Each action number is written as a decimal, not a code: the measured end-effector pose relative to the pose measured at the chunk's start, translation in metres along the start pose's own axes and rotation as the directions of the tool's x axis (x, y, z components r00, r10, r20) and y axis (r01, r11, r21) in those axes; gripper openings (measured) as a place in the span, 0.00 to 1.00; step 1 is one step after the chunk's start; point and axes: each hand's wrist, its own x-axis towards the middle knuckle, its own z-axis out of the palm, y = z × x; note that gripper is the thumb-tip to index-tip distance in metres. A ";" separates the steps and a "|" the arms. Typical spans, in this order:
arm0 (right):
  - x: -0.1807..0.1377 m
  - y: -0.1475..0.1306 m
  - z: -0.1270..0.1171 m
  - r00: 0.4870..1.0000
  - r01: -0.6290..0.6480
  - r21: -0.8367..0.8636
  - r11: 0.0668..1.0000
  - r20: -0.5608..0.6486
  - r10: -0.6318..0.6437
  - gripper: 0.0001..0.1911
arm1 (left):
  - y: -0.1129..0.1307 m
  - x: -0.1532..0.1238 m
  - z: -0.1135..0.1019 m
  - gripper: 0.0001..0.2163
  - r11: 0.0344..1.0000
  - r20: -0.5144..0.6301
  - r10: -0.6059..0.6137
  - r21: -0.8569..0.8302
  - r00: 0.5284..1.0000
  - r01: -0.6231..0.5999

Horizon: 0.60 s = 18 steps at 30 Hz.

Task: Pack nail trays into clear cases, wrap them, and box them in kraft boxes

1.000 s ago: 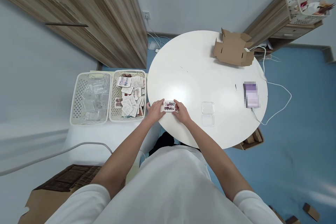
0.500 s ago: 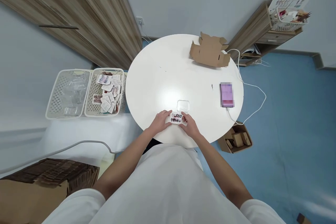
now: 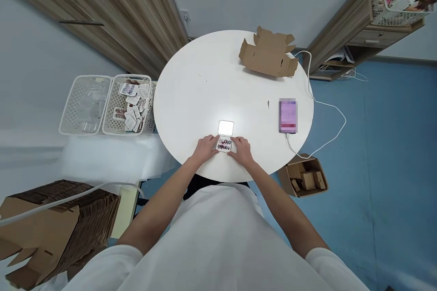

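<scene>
At the near edge of the round table lies a small card of press-on nails [image 3: 224,144], two rows of dark and pink nails on white. It sits in or on the base of a clear plastic case, whose raised lid [image 3: 226,127] reflects the light just beyond it. My left hand [image 3: 205,148] is closed on the left edge, fingers at the top corner and thumb below. My right hand [image 3: 242,150] grips the right side in the same way. Whether the fingertips also touch the case base is too small to tell.
The white table [image 3: 191,86] bears an unfolded cardboard box [image 3: 269,57] and a phone [image 3: 288,116] on a white cable. To the left stand a basket of nail cards [image 3: 131,107] and a basket of clear cases [image 3: 87,104]. Flattened cartons [image 3: 44,232] and an open carton [image 3: 303,175] flank me.
The card has shifted from overlapping the case's left side to lining up below its lid. Both hands moved with it. The whole view has tilted slightly.
</scene>
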 end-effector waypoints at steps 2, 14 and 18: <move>0.002 -0.001 0.001 1.000 -0.006 -0.035 0.999 0.010 0.007 0.33 | 0.000 0.000 0.000 0.27 1.000 0.023 -0.024 0.007 0.999 0.024; -0.001 0.002 -0.002 1.000 0.007 -0.018 1.000 0.021 -0.007 0.35 | -0.005 -0.003 0.012 0.35 0.985 0.030 -0.029 -0.170 0.999 0.034; -0.011 0.006 -0.002 1.000 0.002 0.103 0.995 -0.007 -0.001 0.36 | -0.009 -0.009 0.021 0.37 0.907 -0.010 -0.108 -0.409 0.994 0.094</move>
